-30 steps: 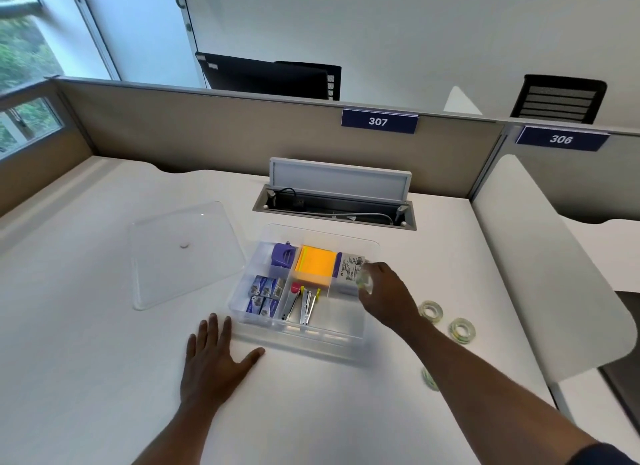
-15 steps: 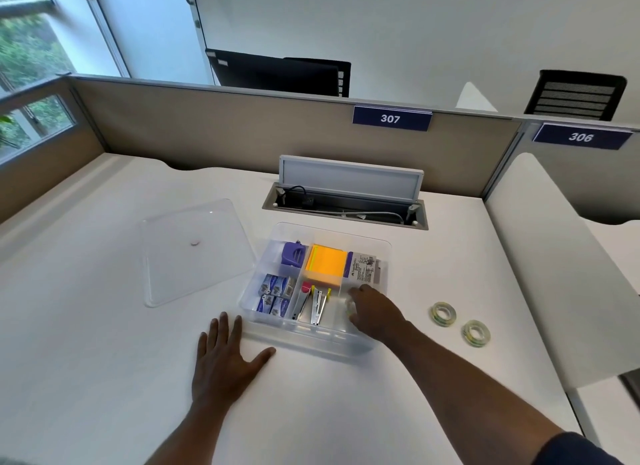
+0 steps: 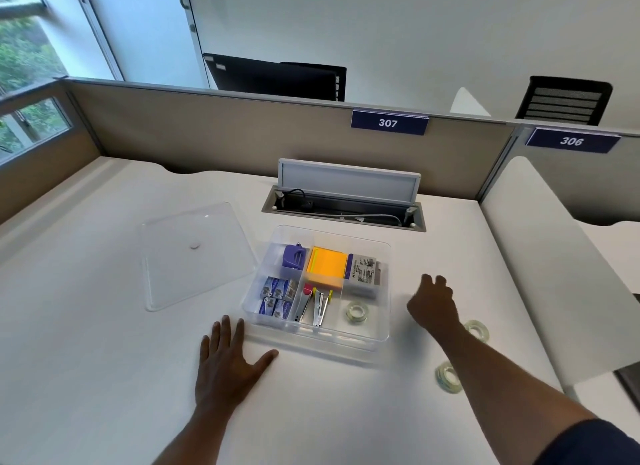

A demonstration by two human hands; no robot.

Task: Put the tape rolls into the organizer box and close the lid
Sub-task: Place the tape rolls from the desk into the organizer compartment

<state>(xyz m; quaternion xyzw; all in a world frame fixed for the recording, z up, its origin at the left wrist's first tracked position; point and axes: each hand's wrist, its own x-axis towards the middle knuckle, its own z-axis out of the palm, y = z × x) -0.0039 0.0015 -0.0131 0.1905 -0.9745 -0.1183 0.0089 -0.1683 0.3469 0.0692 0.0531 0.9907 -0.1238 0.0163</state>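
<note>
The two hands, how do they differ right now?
The left hand lies flat on the desk, fingers spread, just in front of the box's near left corner; the right hand is raised, fingers loosely curled, to the right of the box. The left sits close to the box wall; the right is clear of it, with tape rolls beyond its wrist. Both hold nothing.

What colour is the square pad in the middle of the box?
Bright orange pad, seen best in the head view.
</note>
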